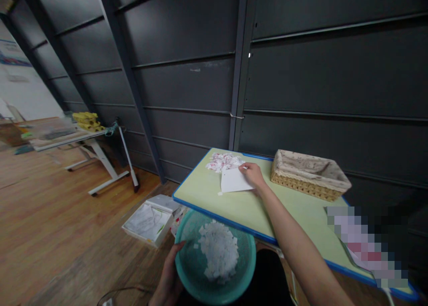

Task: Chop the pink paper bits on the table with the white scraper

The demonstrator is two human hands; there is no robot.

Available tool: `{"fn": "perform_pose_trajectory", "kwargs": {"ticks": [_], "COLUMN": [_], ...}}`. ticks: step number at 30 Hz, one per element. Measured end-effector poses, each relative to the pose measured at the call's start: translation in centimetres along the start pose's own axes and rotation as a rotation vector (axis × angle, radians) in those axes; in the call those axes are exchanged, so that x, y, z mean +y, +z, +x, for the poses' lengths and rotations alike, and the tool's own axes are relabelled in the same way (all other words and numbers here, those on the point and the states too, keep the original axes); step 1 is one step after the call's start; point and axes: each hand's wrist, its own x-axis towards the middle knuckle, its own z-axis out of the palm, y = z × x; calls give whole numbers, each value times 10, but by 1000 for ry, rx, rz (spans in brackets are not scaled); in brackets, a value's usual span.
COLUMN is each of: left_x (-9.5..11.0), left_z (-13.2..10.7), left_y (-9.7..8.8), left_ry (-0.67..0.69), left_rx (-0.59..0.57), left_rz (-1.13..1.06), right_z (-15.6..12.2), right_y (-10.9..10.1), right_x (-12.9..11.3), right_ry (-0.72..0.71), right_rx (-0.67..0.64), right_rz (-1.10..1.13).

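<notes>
My left hand (172,270) is closed on the left rim of a green plastic basin (185,270), just below the table's front edge. A heap of small white paper pieces (219,252) lies inside the basin. Over the table, my right hand (253,174) pinches the upper right part of a white sheet of paper (234,181). Behind that sheet is a pile of white scraps with reddish marks (222,162). One small white scrap (220,193) rests by the sheet's lower left corner.
The pale green table (197,185) has a blue edge. A lined woven basket (309,172) stands at its back right, with a pixelated patch nearer me. An open white box (150,221) is on the floor at left. Dark metal panels (187,87) rise behind.
</notes>
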Motion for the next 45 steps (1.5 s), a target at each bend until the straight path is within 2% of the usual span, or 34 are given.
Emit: {"fn": "perform_pose_trajectory", "kwargs": {"ticks": [4,12,16,21,25,27,28,30,33,35,37,39,45], "left_x": [0,-3,0,3,4,4,4,4,2,0,-1,-2,-3], "left_z": [1,2,-3,-6,-7,-7,-8,-8,-6,-3,0,3,8], "left_y": [-3,-5,1,7,8,8,8,7,4,1,-2,-4,-6], "left_ry": [-15,-9,-16,-38,-64,-78,-67,-29,-15,-22,-27,-29,-72], "left_rx": [-26,-39,-15,-22,-26,-54,-58,-44,-28,-22,-26,-22,1], "left_rz": [-21,-24,-26,-57,-76,-86,-80,-56,-15,2,2,-14,-68], "right_z": [1,-2,-8,-22,-30,-27,-24,-16,-6,-6,-9,-15,-23], "right_y": [3,12,18,25,27,26,25,20,10,6,6,10,26], "right_x": [4,4,-2,-21,-29,-27,-25,-19,-11,-9,-10,-12,-18], "right_ry": [24,-17,-26,-90,-1,58,74,79,44,3,-50,-104,-201], "right_rx": [16,-68,-215,-448,-591,-535,-454,-198,189,301,305,256,121], "right_rz": [62,84,163,226,376,455,478,461,224,-4,-189,-307,-503]}}
